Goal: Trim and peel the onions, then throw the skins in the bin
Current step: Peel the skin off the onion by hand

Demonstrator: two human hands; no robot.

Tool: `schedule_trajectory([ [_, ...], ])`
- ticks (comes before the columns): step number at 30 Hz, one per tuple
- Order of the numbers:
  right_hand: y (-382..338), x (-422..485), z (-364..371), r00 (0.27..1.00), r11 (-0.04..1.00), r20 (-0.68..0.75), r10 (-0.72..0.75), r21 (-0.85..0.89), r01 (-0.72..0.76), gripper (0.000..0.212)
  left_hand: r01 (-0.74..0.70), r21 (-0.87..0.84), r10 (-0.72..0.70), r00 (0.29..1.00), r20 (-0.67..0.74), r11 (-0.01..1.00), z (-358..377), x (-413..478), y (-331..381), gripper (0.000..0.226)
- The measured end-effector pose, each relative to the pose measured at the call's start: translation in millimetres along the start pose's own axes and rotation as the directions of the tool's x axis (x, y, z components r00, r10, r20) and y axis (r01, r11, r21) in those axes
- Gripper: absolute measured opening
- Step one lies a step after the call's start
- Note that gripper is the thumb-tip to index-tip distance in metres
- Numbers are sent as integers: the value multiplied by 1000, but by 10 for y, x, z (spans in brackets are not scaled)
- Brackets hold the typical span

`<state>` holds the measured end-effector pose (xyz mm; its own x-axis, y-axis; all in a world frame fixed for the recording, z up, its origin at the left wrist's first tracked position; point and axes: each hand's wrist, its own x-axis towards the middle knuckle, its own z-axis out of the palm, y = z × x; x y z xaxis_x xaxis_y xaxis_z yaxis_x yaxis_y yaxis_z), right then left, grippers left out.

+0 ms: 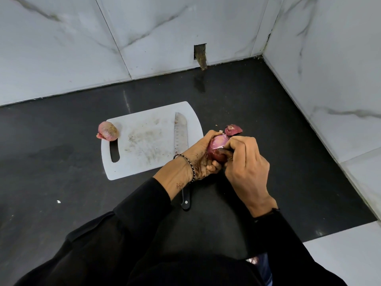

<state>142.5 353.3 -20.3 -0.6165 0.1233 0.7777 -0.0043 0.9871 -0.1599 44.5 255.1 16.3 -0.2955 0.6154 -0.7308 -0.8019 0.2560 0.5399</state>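
We cup the onion (217, 142) in our left hand (199, 156), just right of the board (144, 141), so it can turn while the curled fingers of our right hand (245, 162) pinch its skin (220, 156). The knife (181, 131) sits on the board, not needed for now; the second onion (107, 131) waits at its left edge.

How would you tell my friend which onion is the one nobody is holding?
Find the white cutting board on the black counter. At its far left corner, above the handle slot, sits the loose onion. Unlike the darker onion held by the left hand and right hand, it is pale pink, dry-skinned and untouched.
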Motion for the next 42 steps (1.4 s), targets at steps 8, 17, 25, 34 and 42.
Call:
schedule_trajectory([
  [8, -25, -33, 34, 999, 999, 10, -35, 41, 34, 9, -3, -29, 2, 999, -47, 1000, -102, 34, 62, 53],
  [17, -27, 5, -7, 996, 992, 74, -51, 120, 42, 13, -21, -126, 20, 1000, -13, 992, -124, 28, 95, 58],
  [25, 7, -41, -14, 992, 979, 123, 13, 198, -38, 10, 5, -204, -4, 1000, 8, 979, -116, -7, 90, 65],
  [34, 61, 102, 61, 565, 369, 291, 772, 518, -771, 17, 43, -290, -6, 992, 128, 956, -189, -45, 168, 57],
  [42, 266, 149, 81, 535, 412, 345, 772, 370, -833, 16, -138, -128, 118, 981, -154, 982, -120, -75, 196, 47],
])
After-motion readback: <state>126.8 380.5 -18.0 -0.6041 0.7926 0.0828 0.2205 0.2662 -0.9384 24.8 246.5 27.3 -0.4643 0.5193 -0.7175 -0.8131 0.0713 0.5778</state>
